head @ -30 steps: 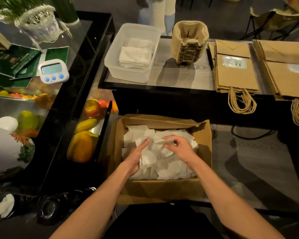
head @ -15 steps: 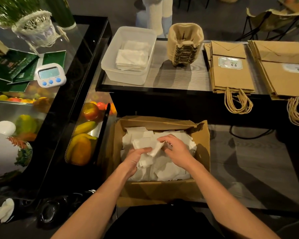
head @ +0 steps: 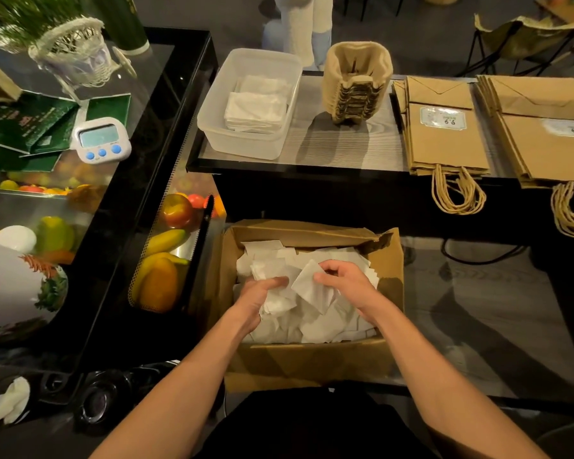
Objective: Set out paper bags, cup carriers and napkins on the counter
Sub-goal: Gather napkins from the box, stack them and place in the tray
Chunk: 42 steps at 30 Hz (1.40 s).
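Napkins [head: 315, 323] fill the box [head: 312, 362]; our left hand [head: 257, 294] grips a bunch with curled fingers [head: 275, 282], our right hand [head: 347, 284] pinches one sheet.

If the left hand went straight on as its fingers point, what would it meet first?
Probably the white napkin pinched by the right hand, just ahead of the left hand, which grips a napkin stack in the cardboard box; depth is unclear, so it could slip beneath.

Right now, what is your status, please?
Left hand and right hand grip white paper napkins in brown cardboard box. Clear plastic tub part-filled. Nothing blocking.
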Available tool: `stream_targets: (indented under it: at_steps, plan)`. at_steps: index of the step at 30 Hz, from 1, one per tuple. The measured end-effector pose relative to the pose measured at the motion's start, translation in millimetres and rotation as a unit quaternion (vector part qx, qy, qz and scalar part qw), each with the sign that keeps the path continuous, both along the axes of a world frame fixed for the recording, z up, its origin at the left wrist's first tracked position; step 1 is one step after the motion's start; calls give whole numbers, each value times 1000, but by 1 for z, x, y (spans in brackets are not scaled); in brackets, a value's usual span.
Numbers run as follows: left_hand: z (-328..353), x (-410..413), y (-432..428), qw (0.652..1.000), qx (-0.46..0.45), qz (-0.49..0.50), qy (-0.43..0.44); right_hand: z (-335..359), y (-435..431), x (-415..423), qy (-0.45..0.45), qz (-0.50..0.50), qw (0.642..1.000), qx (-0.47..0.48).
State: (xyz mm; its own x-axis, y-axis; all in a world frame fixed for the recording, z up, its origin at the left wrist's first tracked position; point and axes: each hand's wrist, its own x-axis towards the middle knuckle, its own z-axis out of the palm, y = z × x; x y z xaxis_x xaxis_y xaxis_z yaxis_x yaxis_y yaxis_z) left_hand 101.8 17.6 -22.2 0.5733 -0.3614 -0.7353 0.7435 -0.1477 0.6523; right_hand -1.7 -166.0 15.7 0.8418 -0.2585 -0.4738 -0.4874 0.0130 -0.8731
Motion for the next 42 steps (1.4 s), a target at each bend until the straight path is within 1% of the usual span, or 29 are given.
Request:
stream_targets:
  at_steps: [3,5,6,8,11,14,16,18,20,22,24,27,29,32,35,37,39,42]
  plan:
    - [2,0,1,997,-26,-72,-6,1,8,9,10,84,994,-76]
    - [9,0,0,997,-26,-69,-6,0,13,13,29,122,985,-114]
    - [14,-1,0,998,-26,-55,2,0,14,13,31,120,985,-124]
    - [17,-1,0,999,-32,-19,22,0,14,11,19,71,991,-111]
    - [20,-5,2,998,-48,23,32,1,14,8,-16,-42,998,-49]
    - [23,-13,-2,996,-78,37,36,6,20,9,-47,-142,988,47]
    - [28,-18,-8,993,-102,36,46,11,29,12,-67,-178,981,46]
    - [30,-21,-16,990,-127,36,53,15,38,16,-68,-175,982,-8]
    - [37,-25,-23,984,-162,45,66,16,46,18,-57,-143,986,-64]
    - [47,-27,-29,979,-180,52,77,21,50,17,-56,-136,986,-83]
    - [59,-28,-34,981,-177,36,70,26,49,17,-71,-134,985,-82]
    - [69,-28,-42,986,-162,28,42,33,46,16,-71,-69,981,-165]
    - [75,-25,-48,984,-169,44,31,38,40,17,-71,-46,969,-232]
    - [87,-21,-58,980,-191,49,25,45,33,17,-92,-36,936,-338]
    - [102,-17,-70,978,-205,31,11,49,31,16,-125,-43,903,-410]
    - [109,-14,-78,979,-203,15,2,54,26,17,-143,-86,900,-403]
    - [115,-11,-83,980,-201,-9,-1,63,15,17,-148,-143,913,-351]
    - [122,-12,-91,982,-188,-30,-7,79,-6,20,-163,-164,933,-276]
